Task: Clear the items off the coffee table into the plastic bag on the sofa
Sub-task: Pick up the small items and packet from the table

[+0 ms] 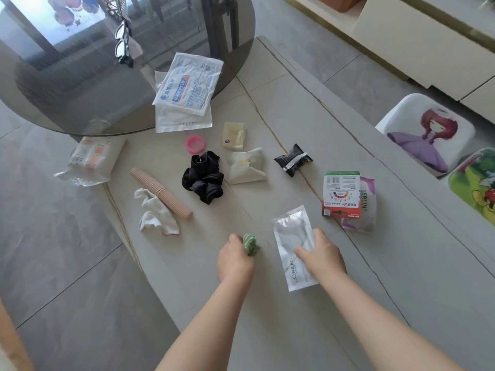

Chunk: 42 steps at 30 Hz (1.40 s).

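My left hand [234, 259] grips a small green crumpled item [251, 245] on the beige coffee table [334, 303]. My right hand [322, 257] holds a white L'Oreal sachet [290, 236] by its right edge, thumb on top. Farther out lie a black scrunchie [205, 176], a rolled bamboo mat [160, 192], a white sock [155, 212], a pink ring [194, 143], a black snack packet [292, 159], a red and green card [341, 194] and white medical packs [187, 89]. Neither the plastic bag nor the sofa is in view.
A round smoked-glass top [80, 84] overlaps the table's far left, with eyeglasses [122, 41] on it. A white pouch [92, 160] hangs over the left edge. Two cartoon-printed stools [428, 132] stand at the right. Grey floor tiles lie on the left.
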{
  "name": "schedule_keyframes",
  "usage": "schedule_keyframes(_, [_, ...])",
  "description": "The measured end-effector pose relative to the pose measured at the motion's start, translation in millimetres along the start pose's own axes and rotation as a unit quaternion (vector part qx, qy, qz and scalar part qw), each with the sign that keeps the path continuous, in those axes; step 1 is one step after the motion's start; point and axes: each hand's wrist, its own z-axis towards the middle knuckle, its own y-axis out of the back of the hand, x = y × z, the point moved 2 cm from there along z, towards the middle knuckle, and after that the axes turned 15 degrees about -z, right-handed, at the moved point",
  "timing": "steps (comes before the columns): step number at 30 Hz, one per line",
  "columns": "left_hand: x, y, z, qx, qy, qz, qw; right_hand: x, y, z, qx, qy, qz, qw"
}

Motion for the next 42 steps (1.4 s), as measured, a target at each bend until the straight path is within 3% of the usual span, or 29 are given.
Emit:
schedule_keyframes(3, [19, 9, -34, 0.041, 0.054, -0.155, 0.986, 1, 5, -25, 0.029, 0.03, 0.072, 0.997])
schedule_keyframes(6, [26, 31, -69, 0.05, 0.099, -0.339, 0.934, 11, 13, -59, 0.048, 0.077, 0.153, 0.984])
schedule_keyframes(10, [35, 65, -108, 0.022, 0.116, -0.446, 0.887, 29, 25, -110, 0.086, 0.166, 0.189, 0.964])
schedule_keyframes(15, [63, 112, -174, -0.032, 0.098, -0.521, 0.847, 46, 26, -177, 0.117, 0.243, 0.174, 0.947])
schedule_keyframes(23, [154, 195, -310, -0.15, 0.14, -0.662, 0.72, 73, -4, -312, 0.231, 0.298, 0.133, 0.917])
schedule_keyframes(26, [197, 212, -354, -0.198, 0.151, -0.68, 0.69, 83, -27, -358, 0.258, 0.323, 0.091, 0.906])
schedule_keyframes(42, [446, 201, -618, -0.36, 0.19, -0.745, 0.528, 88, -184, -637, 0.349, 0.453, -0.109, 0.813])
